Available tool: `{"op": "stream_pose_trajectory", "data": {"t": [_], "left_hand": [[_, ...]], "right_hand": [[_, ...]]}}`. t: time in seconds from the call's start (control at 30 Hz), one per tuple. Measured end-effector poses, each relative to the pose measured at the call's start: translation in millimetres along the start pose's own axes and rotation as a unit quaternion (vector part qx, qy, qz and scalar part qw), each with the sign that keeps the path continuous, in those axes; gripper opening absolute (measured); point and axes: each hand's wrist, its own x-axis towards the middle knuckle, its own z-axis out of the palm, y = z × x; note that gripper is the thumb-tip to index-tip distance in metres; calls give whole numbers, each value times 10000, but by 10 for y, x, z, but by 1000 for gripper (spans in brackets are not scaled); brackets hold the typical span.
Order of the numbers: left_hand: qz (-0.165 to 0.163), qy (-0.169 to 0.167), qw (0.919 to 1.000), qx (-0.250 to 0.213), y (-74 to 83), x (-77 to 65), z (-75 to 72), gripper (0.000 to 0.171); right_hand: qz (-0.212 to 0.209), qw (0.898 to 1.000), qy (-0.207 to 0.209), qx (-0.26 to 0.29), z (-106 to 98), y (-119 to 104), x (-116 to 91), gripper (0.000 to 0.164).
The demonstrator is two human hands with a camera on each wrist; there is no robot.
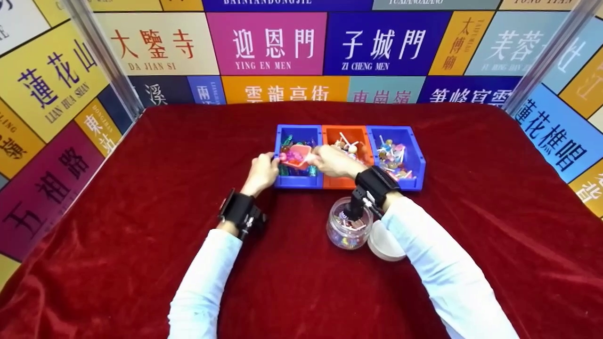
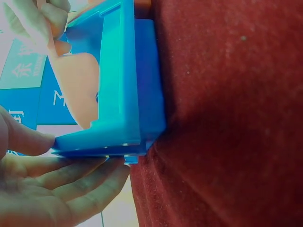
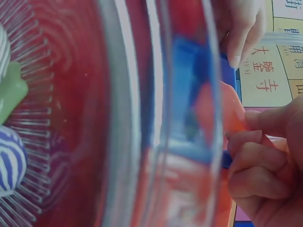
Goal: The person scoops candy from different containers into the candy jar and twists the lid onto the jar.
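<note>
My left hand (image 1: 262,174) holds the side wall of the left blue bin (image 1: 297,182); in the left wrist view the thumb lies on the rim and the fingers under the outer side. My right hand (image 1: 333,161) grips the handle of a pinkish-orange scoop (image 2: 78,80), held over that bin. Pink pieces lie in the scoop in the head view. Green and blue wrapped sweets (image 1: 312,170) show in the bin around it. The right wrist view shows the scoop (image 3: 234,109) between thumb and curled fingers, partly behind the jar's clear wall.
An orange bin (image 1: 344,182) of lollipops and another blue bin (image 1: 418,169) of mixed sweets adjoin on the right. Under my right wrist stands an uncovered clear jar (image 1: 347,238) with sweets inside. A whitish lid (image 1: 387,244) lies beside it on the red cloth (image 1: 141,212).
</note>
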Motion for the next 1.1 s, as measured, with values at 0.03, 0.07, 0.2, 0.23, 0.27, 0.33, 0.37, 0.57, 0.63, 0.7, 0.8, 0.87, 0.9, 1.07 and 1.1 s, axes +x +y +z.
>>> {"op": "stream_pose_trajectory", "data": {"t": [0.03, 0.07, 0.2, 0.23, 0.27, 0.33, 0.37, 0.57, 0.63, 0.7, 0.8, 0.87, 0.9, 1.07, 1.1], "left_hand": [[6, -7, 10000, -1, 1, 1, 1, 29], [12, -14, 10000, 0, 1, 3, 1, 30], [16, -15, 10000, 0, -3, 7, -2, 30], [11, -9, 10000, 0, -4, 8, -4, 31], [-2, -7, 10000, -5, -5, 9, -7, 31], [-23, -9, 10000, -22, -7, 12, -10, 31], [-40, -23, 10000, -39, -7, 14, -10, 31], [-63, -70, 9999, -84, -15, 18, 3, 31], [-50, -52, 9999, -106, -19, 18, 7, 31], [-30, -40, 9999, -118, -19, 15, 6, 31], [2, -15, 9999, -122, -22, 15, 10, 31], [3, -27, 9999, -109, -22, 16, 11, 32], [-5, -36, 9999, -105, -22, 18, 11, 32], [-74, -70, 9998, -158, -11, 19, 15, 33], [-75, -65, 9998, -164, -7, 18, 16, 33]], "right_hand": [[18, 10000, 8, 51, -5, 5, -6, 26], [64, 10000, 13, 75, -11, 12, -14, 26], [82, 9998, 171, 98, -51, 49, -46, 28], [94, 9997, 195, 120, -64, 58, -53, 28], [78, 9996, 218, 130, -73, 69, -59, 29], [36, 9995, 233, 205, -85, 89, -68, 30], [71, 9994, 203, 284, -87, 99, -72, 30], [53, 9982, 186, 572, -58, 152, -90, 27], [8, 9975, 216, 680, -52, 164, -101, 24], [52, 9956, 198, 917, -58, 168, -115, 23], [227, 9903, 111, 1367, -77, 188, -138, 25], [296, 9856, 62, 1663, -100, 196, -155, 26], [288, 9847, 71, 1717, -111, 204, -163, 26], [234, 9830, 237, 1805, -167, 255, -211, 26], [240, 9828, 293, 1808, -178, 267, -221, 26]]}}
